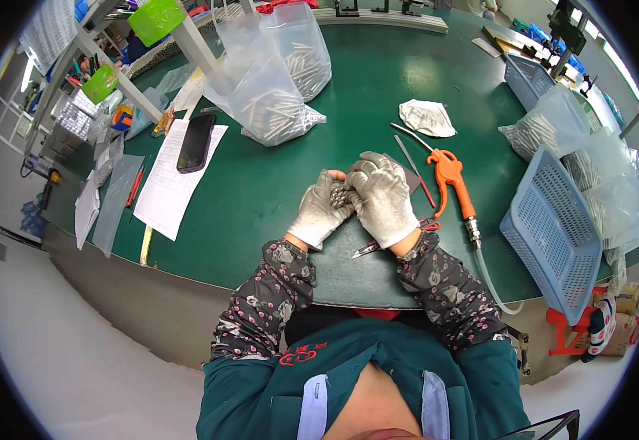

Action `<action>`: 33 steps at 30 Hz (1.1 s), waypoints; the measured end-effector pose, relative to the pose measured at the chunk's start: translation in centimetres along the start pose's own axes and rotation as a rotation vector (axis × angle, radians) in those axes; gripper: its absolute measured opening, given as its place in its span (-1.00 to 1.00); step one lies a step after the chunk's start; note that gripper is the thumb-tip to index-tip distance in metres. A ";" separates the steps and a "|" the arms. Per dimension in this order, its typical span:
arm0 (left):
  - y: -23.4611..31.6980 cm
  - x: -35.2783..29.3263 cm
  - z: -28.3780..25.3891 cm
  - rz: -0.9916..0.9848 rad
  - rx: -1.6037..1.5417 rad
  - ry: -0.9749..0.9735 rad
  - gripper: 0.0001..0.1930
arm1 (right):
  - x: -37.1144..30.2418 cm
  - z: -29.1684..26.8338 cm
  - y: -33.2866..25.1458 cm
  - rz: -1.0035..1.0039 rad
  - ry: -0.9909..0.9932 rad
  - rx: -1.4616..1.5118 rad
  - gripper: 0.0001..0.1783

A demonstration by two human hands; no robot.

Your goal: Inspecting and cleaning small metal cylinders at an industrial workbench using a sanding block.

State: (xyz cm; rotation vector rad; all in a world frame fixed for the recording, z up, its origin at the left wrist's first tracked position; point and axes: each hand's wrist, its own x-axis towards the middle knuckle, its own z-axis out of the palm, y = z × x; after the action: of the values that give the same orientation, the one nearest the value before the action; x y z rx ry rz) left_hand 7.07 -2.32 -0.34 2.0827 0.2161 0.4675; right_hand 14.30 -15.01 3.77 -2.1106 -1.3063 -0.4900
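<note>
Both my hands wear whitish work gloves and meet over the green table, close to its near edge. Between them is a tight bundle of small grey metal pieces (339, 196), only its clustered ends showing. My left hand (316, 211) is wrapped round the bundle from the left, its bare fingertips near the top. My right hand (384, 199) closes on it from the right, fingers curled over the far side. A dark flat piece (412, 178) lies partly under my right hand. Beside it is a thin red-handled tool (426, 189). A red-handled pointed tool (366, 251) lies below my right wrist.
An orange air blow gun (451, 174) with a hose lies right of my hands, below a crumpled white cloth (427, 119). Bags of metal rods (269, 111) stand far left of centre. A blue basket (550, 227) stands right. Left are a phone (196, 143) and paper (167, 192).
</note>
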 end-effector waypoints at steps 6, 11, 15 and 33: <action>-0.2 0.0 -0.1 -0.069 -0.122 -0.023 -0.51 | 0.1 -0.4 0.6 0.044 0.027 0.120 -0.82; 0.5 -0.3 -0.4 -0.078 -0.101 -0.041 -0.53 | -0.1 -2.7 2.4 0.209 -0.001 -0.084 -0.61; 0.5 -0.3 -0.6 -0.141 -0.171 -0.107 -0.56 | -1.3 -2.4 3.8 0.274 -0.189 -0.325 -0.32; -0.6 -0.1 -0.3 -0.096 -0.175 -0.093 -0.63 | -0.5 -4.2 1.3 0.101 -0.074 0.109 -0.68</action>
State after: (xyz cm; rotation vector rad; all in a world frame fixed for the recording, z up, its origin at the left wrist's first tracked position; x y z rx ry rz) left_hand 6.84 -1.78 -0.73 1.9089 0.2117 0.3187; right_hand 15.27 -18.52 6.26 -2.1086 -1.2308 -0.2940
